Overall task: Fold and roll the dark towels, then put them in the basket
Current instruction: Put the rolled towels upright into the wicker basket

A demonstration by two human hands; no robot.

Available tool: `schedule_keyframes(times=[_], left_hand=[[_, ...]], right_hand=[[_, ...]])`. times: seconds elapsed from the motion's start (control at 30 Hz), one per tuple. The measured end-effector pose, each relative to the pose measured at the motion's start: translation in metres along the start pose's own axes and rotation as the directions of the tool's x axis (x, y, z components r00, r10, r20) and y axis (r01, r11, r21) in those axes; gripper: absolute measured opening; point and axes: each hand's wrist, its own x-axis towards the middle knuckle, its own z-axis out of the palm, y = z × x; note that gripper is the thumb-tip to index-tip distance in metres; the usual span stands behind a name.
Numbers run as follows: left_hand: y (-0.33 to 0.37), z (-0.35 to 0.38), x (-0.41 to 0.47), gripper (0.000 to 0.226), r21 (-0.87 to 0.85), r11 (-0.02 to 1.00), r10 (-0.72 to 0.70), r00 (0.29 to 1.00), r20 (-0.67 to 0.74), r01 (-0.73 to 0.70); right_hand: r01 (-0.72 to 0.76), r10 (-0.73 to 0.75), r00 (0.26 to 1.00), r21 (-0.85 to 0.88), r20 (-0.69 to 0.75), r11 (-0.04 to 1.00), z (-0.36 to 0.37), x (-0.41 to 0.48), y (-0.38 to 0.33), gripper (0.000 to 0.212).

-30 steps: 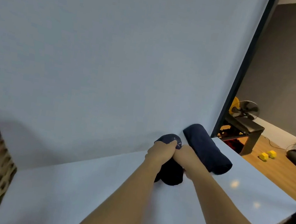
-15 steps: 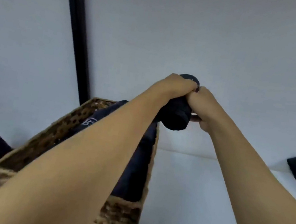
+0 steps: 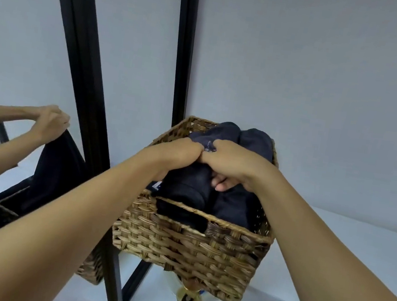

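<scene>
The roll has reached the basket! A second ago both hands had it on the table, half a second ago it was in the air. Now the left hand (image 3: 181,153) and right hand (image 3: 231,163) push the rolled towel (image 3: 186,187) down into the wicker basket (image 3: 206,231), centre frame. Each grip is closed round the roll, knuckles touching, right fingers curled under its side. It sits toward the basket's left, against other dark rolls (image 3: 255,139) already packed in. It is not released yet, so I'd call this placement nearly done. The basket stands on the white table (image 3: 332,247). The mirror (image 3: 52,51) at the left doubles the hands. Another roll seen earlier is out of frame.
</scene>
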Motion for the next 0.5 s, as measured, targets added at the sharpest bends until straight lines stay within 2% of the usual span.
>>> schedule_keyframes(times=[0.1, 0.23, 0.27, 0.33, 0.37, 0.4, 0.5], left_hand=[[-0.007, 0.007, -0.004, 0.03, 0.064, 0.998, 0.011, 0.999, 0.037, -0.014], [0.006, 0.01, -0.014, 0.028, 0.218, 0.975, 0.03, 0.997, 0.071, -0.045], [0.013, 0.01, -0.015, 0.027, 0.332, 0.942, 0.012, 0.995, 0.099, -0.044], [0.029, 0.012, -0.011, 0.029, 0.614, 0.788, 0.013, 0.997, 0.075, -0.057], [0.04, 0.016, -0.006, 0.025, 0.701, 0.709, 0.077, 0.996, 0.037, -0.081], [0.05, 0.023, 0.003, 0.019, 0.73, 0.674, 0.153, 0.988, 0.012, -0.113], [0.092, 0.06, 0.028, 0.014, 0.638, 0.735, 0.32, 0.947, -0.028, -0.229]], right_hand=[[0.01, -0.008, 1.0, -0.099, 0.018, 0.995, 0.012, 0.0, 0.009, 0.035], [0.048, -0.044, 0.999, -0.144, 0.031, 0.988, 0.019, 0.003, 0.018, 0.035], [0.055, -0.052, 0.998, -0.127, 0.025, 0.99, 0.018, 0.001, 0.019, 0.035], [0.05, -0.051, 0.999, -0.063, -0.019, 0.997, 0.013, -0.003, 0.022, 0.038], [0.047, -0.048, 0.997, -0.024, -0.054, 0.999, 0.007, -0.005, 0.023, 0.039], [0.048, -0.046, 0.995, 0.014, -0.091, 0.999, -0.001, -0.008, 0.025, 0.037], [0.091, -0.059, 0.963, 0.111, -0.261, 0.99, -0.045, -0.022, 0.037, 0.021]])
